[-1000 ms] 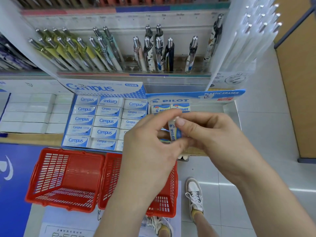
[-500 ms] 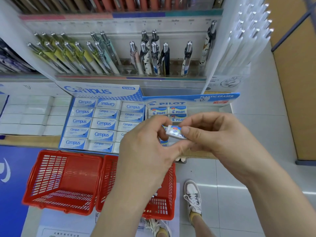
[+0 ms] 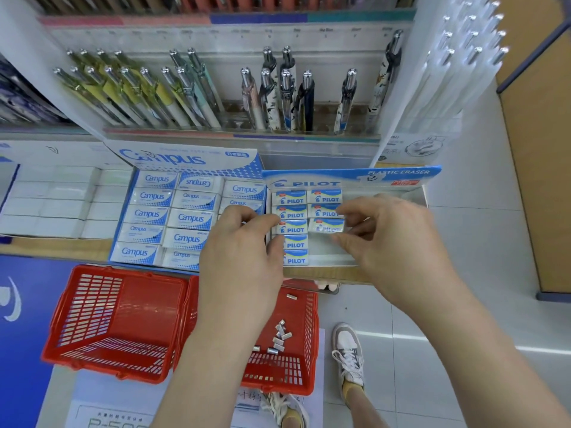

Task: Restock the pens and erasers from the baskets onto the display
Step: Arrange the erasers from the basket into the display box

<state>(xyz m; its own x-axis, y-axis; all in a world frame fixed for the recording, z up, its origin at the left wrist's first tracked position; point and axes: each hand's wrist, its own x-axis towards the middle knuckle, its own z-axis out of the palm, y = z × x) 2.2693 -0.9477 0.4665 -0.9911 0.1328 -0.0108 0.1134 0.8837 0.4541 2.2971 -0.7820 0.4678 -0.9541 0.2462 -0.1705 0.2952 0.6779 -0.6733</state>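
Observation:
The Pilot eraser tray [image 3: 335, 256] sits on the shelf edge with blue-and-white Pilot erasers in two columns. My right hand [image 3: 392, 242] pinches one Pilot eraser [image 3: 326, 226] between thumb and forefinger, low in the tray at the third place of the right column. My left hand [image 3: 244, 251] hovers at the tray's left side, and its curled fingertips touch the left column of erasers [image 3: 292, 228]. Below the shelf stand two red baskets. The left basket [image 3: 117, 322] holds nothing, while the right basket [image 3: 309, 341] has several small silvery pieces in it.
A Campus eraser box [image 3: 185, 217] full of erasers lies left of the Pilot tray, with white boxes [image 3: 52, 199] further left. Pens [image 3: 185, 94] stand in the rack above. A person's shoes [image 3: 349, 353] are on the tiled floor to the right.
Both hands moved forward and apart from in front of me to the tray. The eraser that both hands held now lies flat in the right column, pinched by my right hand alone.

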